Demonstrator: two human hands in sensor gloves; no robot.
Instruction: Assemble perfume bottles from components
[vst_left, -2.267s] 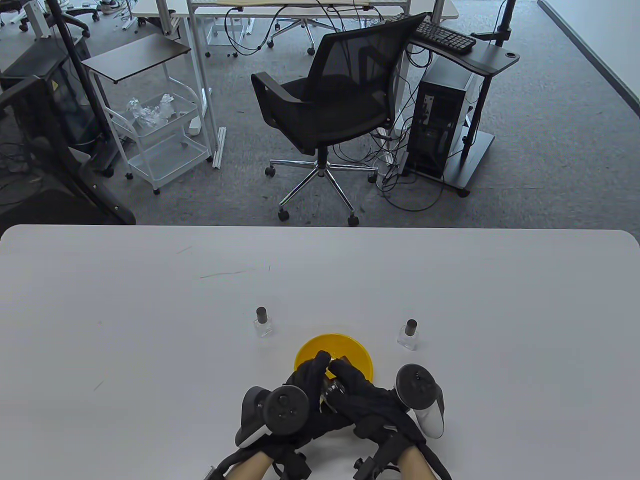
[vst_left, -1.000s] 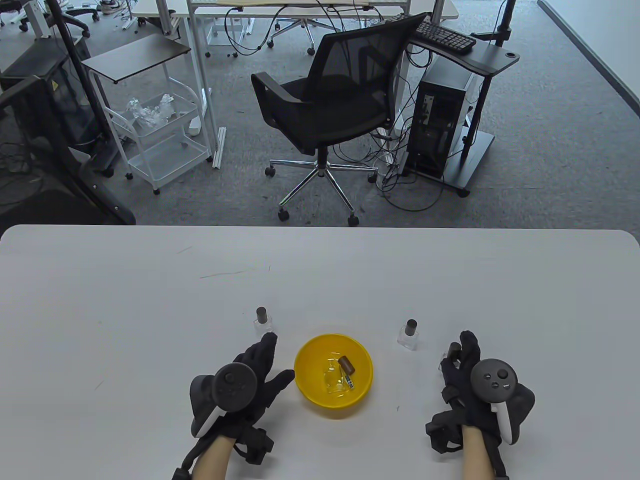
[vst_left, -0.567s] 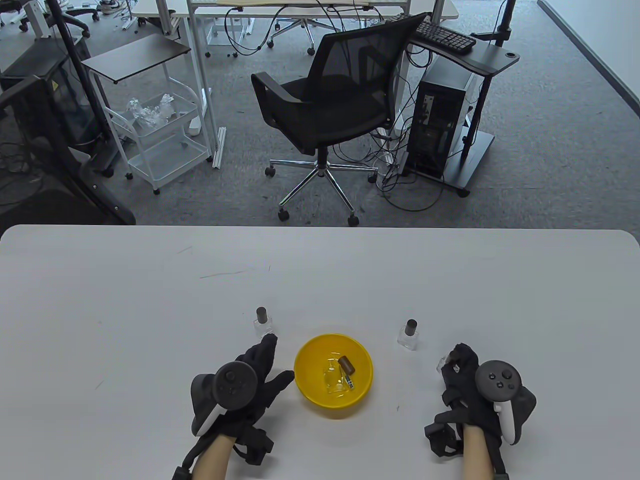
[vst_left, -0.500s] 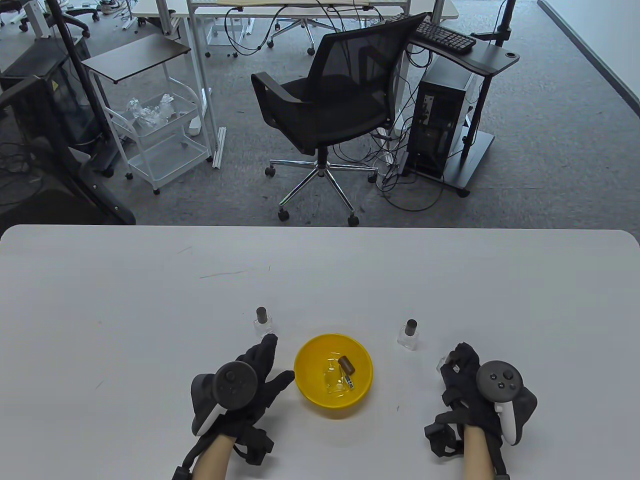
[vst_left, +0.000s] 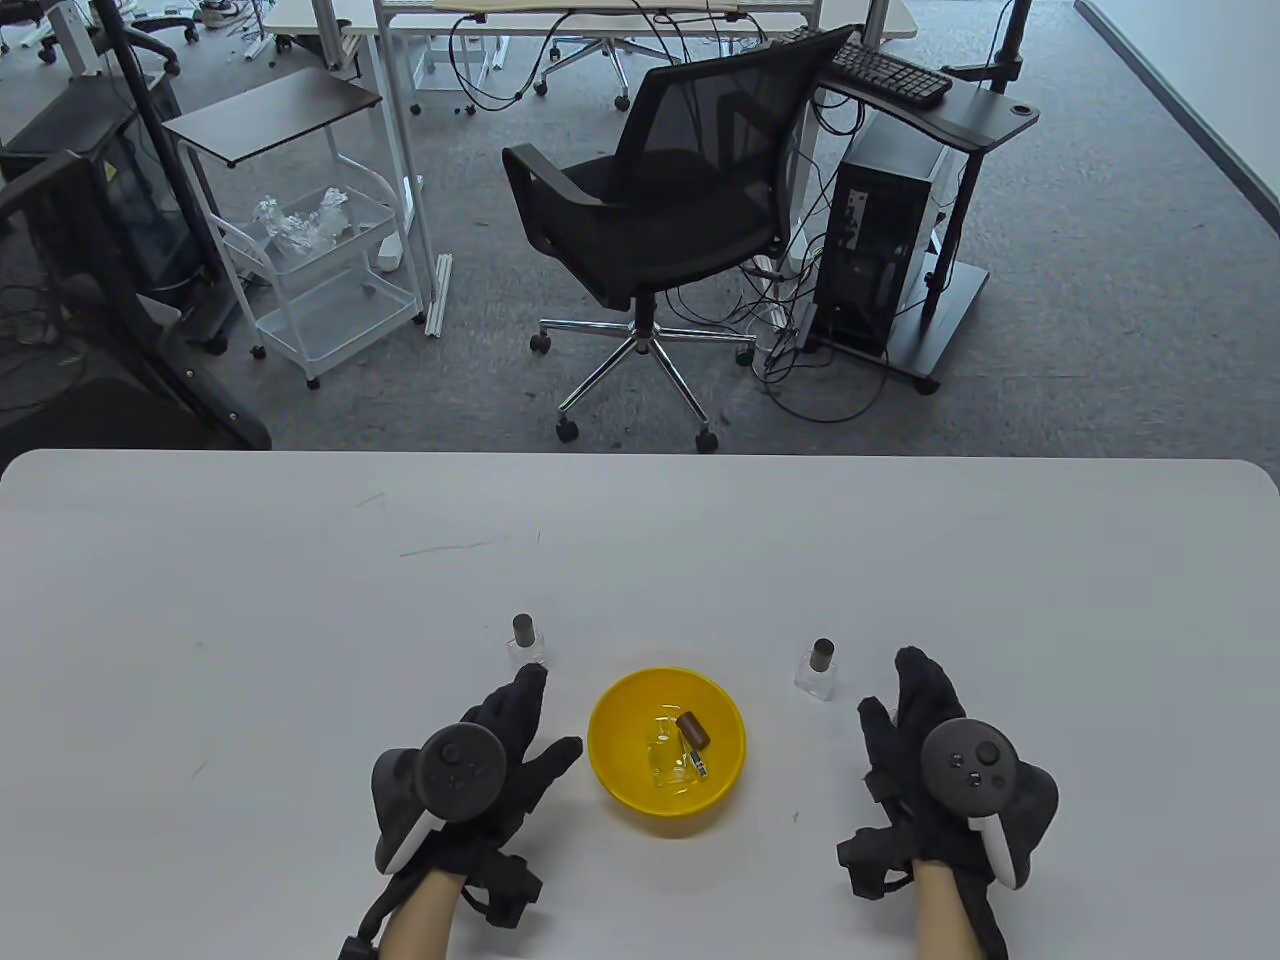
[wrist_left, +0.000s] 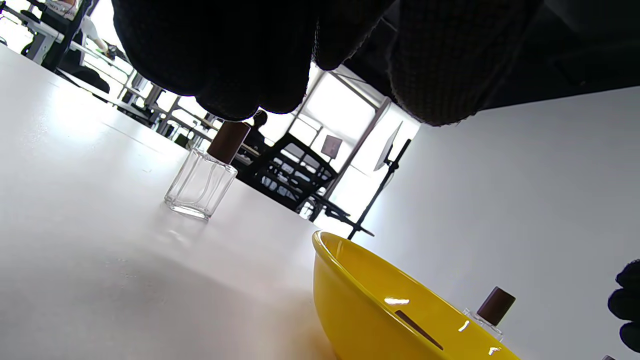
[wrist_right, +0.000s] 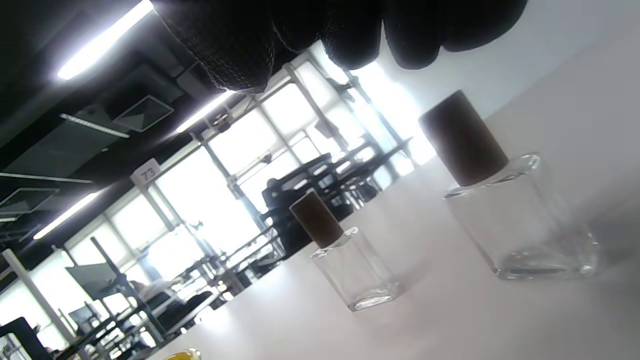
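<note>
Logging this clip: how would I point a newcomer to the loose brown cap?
Find the yellow bowl at the front middle of the white table. The brown cap lies on its side inside it, among clear glass parts; unlike the caps on the bottles standing either side of the bowl, it tops no bottle.

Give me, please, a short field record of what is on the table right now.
left hand: fingers straight, holds nothing, beside the yellow bowl
right hand: fingers straight, holds nothing
bowl contents: brown cap, clear bottle
capped bottles: left bottle, right bottle, both upright
third capped bottle: upright by the right fingertips, seen only in the right wrist view
</note>
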